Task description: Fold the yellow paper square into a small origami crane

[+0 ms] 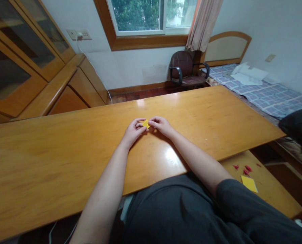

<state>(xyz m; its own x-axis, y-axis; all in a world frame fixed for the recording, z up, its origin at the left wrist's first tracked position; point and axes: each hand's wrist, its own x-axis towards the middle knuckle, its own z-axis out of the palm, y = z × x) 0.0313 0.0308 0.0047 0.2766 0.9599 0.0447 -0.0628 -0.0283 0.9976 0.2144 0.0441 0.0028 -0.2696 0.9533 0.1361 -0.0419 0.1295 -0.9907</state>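
Observation:
A small folded piece of yellow paper [146, 124] is held just above the wooden table [64, 149], near its middle. My left hand [134, 130] pinches the paper's left side with fingers curled. My right hand [162, 125] pinches its right side, fingers bent together. Both forearms rest on the tabletop and reach forward from my dark shirt.
A lower bench [265, 183] at the right carries a yellow paper sheet [249, 183] and small red folded pieces [244, 168]. Beyond the table stand a dark armchair [185, 69], a bed [262, 91] and wooden cabinets [39, 67]. A black bag [299, 127] lies at far right.

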